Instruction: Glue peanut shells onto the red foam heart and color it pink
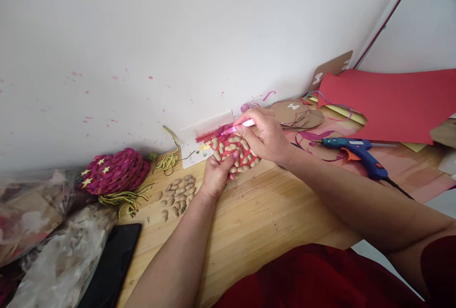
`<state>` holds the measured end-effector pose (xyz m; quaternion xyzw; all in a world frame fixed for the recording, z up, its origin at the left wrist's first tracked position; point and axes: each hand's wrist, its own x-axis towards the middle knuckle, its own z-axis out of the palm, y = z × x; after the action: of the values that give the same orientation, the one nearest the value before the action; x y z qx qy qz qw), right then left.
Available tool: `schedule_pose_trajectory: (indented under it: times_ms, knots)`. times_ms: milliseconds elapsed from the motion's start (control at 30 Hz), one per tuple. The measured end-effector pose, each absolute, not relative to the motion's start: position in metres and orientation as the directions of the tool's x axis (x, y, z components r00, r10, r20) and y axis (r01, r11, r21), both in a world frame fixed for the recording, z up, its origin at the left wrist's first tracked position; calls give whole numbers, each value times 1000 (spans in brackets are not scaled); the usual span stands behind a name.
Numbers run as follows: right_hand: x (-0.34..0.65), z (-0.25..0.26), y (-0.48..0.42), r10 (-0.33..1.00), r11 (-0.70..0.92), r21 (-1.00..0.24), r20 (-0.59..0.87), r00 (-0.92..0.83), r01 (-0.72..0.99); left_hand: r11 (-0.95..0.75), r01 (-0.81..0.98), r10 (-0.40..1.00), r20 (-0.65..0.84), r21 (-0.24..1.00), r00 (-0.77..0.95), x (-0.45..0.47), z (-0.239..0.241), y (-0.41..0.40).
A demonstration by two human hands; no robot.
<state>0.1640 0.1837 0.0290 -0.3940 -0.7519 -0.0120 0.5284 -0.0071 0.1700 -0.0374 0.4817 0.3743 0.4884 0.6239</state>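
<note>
My left hand [216, 175] grips the lower edge of a red disc covered with glued peanut shells [235, 151], holding it tilted up on the wooden table [249, 222]. My right hand [265, 135] is closed on a thin pink-tipped brush or pen [242, 125], whose tip touches the disc's upper left edge. A small pile of loose peanut shells [178, 194] lies just left of my left hand.
A magenta shell-covered dome with yellow stars [114, 170] sits at left, with yellow-green yarn [167, 161] nearby. A blue glue gun [356, 151] lies right, beside cardboard discs [299, 113] and red paper [392, 104]. Plastic bags [53, 256] and a black phone [114, 265] are front left.
</note>
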Motion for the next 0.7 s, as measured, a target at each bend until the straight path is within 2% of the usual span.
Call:
schedule_pose_trajectory:
  times_ms: [133, 400, 700]
  knots:
    - [168, 31, 186, 588, 664, -424, 805, -79, 616, 52, -249, 970, 10, 967, 242, -7, -38, 170]
    - [167, 30, 183, 568, 660, -367, 815, -116, 656, 58, -236, 970, 2, 970, 245, -7, -38, 170]
    - [168, 30, 184, 576, 657, -372, 809, -118, 656, 65, -240, 972, -7, 969, 234, -6, -39, 170]
